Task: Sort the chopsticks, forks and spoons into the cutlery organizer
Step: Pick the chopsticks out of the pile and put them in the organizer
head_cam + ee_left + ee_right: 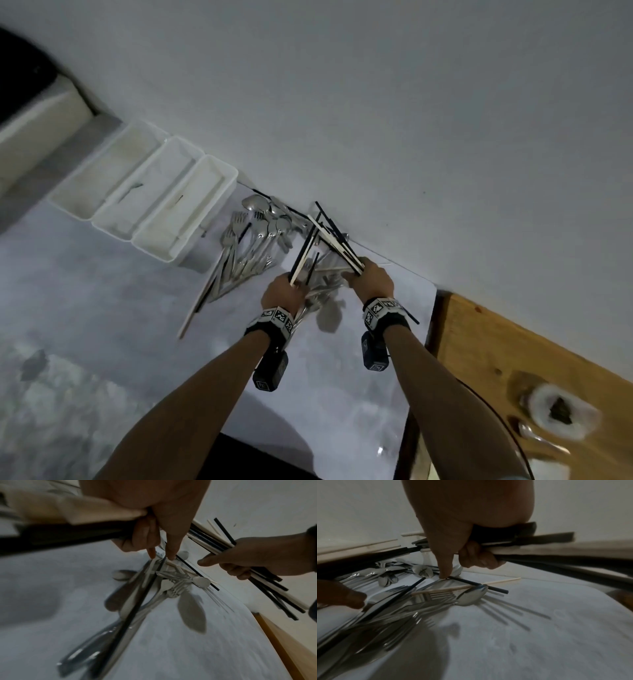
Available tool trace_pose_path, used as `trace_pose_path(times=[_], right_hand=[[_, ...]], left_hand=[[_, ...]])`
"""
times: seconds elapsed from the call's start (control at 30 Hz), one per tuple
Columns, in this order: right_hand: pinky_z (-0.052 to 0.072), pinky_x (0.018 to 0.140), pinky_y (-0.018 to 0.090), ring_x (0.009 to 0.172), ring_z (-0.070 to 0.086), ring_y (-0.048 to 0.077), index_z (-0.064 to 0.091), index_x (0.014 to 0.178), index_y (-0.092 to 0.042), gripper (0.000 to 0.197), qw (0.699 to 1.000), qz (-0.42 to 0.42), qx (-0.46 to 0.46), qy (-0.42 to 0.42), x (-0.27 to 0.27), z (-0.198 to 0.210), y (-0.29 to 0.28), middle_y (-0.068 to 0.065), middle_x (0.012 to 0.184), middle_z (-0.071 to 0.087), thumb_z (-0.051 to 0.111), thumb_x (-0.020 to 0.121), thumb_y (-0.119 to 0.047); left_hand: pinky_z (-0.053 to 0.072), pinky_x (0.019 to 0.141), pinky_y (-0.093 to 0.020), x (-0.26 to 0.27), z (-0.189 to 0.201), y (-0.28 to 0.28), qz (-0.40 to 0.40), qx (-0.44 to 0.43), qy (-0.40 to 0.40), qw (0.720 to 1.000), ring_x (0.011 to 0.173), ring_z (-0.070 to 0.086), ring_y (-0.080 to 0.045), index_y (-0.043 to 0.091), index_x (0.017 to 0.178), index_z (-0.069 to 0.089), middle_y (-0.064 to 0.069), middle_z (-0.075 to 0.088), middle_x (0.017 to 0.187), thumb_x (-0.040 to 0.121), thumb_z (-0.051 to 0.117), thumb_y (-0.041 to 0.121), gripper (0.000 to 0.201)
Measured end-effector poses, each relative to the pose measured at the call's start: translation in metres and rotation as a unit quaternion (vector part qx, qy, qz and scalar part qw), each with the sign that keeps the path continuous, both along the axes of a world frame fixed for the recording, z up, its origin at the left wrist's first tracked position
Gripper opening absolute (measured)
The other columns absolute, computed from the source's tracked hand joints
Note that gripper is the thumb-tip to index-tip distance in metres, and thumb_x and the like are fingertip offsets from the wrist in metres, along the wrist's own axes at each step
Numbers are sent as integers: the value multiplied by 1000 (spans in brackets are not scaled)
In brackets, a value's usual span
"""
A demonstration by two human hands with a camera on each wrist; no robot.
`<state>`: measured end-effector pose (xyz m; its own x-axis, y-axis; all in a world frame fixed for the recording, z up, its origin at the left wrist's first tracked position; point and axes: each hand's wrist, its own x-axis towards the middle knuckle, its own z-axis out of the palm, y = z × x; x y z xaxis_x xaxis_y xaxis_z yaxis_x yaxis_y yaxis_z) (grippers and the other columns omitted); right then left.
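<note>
Under both hands: a loose pile of cutlery (322,291) lies on the pale grey table (102,308), close to the white wall (411,102).
Left hand: the left hand (282,291) grips a bundle of black and cream chopsticks (303,257), while two fingers (171,553) reach down and touch the pile.
Right hand: the right hand (371,282) is curled round a thicker bundle of chopsticks (337,240); its forefinger (444,566) points down onto a black chopstick (477,584) lying on the table.
Just below that finger: a cream chopstick (471,586) crosses the black one, with a spoon (472,596) and a fork (436,595) beside it.
Left of the hands: forks (229,240) and spoons (270,222) lie in a heap, touching one another.
Further left: the cutlery organizer (178,212), three white trays side by side; I cannot tell whether anything lies in them.
Right of the hands: a wooden surface (513,359) adjoins the table.
</note>
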<state>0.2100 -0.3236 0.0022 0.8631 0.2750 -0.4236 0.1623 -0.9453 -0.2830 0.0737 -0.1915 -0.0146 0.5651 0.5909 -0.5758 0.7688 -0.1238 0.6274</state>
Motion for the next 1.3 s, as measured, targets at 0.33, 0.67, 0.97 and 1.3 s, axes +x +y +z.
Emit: trace_pose_path(times=[0.33,0.67,0.97,1.3], right_hand=[[49,86,35,110,61,31,47,132,-18,56,991,110,-67,38,45,-32,10,12,117,65,63,80,-29],[49,80,33,102,64,29,59,115,-12,47,982,158,-98,34,49,-34,19,9,112,66,68,78,-39],[48,80,35,102,64,33,57,119,-8,44,976,200,-71,-54,33,-21,22,14,108,69,54,90,-41],[48,88,35,112,61,32,56,119,-5,37,969,204,-133,-41,17,10,44,14,119,65,54,92,-31]], left_hand=[[50,71,-35,21,-25,-21,56,52,41,996,86,66,-32,11,90,65,-10,70,90,74,69,44,37],[42,65,-30,14,-29,-5,8,124,63,990,82,65,-33,8,96,55,-12,68,87,81,56,23,21],[52,74,-34,-4,-25,22,-55,178,95,978,90,68,-30,15,104,64,-9,72,94,89,51,43,35],[50,86,-45,-35,-11,43,-51,167,86,981,108,59,-36,10,109,63,-16,44,132,94,48,39,37]])
